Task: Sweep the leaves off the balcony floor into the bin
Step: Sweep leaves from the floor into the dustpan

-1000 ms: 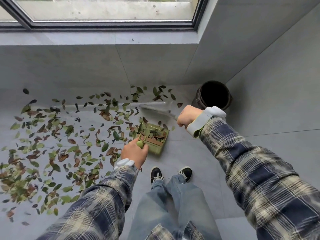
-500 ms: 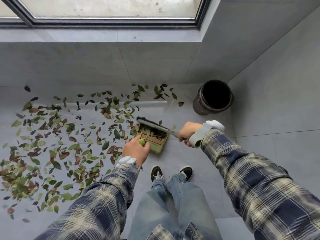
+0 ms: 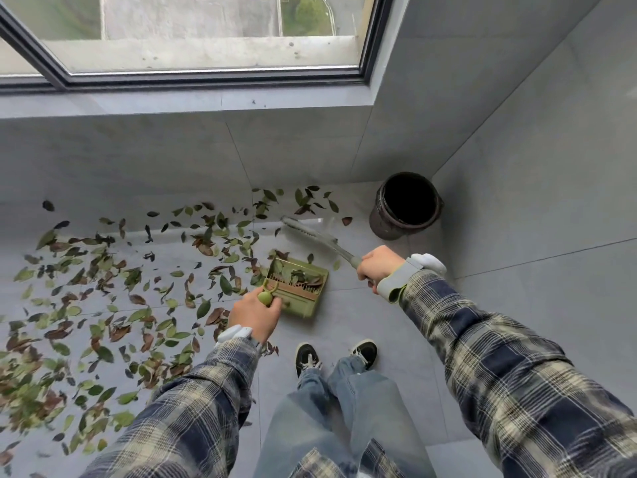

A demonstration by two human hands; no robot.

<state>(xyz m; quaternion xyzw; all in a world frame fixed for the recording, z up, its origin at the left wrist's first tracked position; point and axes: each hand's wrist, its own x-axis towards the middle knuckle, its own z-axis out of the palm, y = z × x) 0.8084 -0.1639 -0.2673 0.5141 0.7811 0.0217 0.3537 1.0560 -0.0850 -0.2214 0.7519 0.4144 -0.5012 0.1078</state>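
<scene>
Green and brown leaves lie scattered over the grey tiled floor, mostly to the left. My left hand grips the handle of a green dustpan that rests on the floor and holds several leaves. My right hand grips the handle of a hand brush, whose blurred head is raised beyond the pan, near a few leaves by the wall. A dark round bin stands upright in the far right corner, its inside too dark to see.
Grey tiled walls close the balcony ahead and to the right, with a window above. My two black shoes stand just behind the dustpan. Bare floor lies between the pan and the bin.
The brush swept in over the dustpan's mouth, then swung back out towards the far wall. The dustpan and my left hand stayed in place.
</scene>
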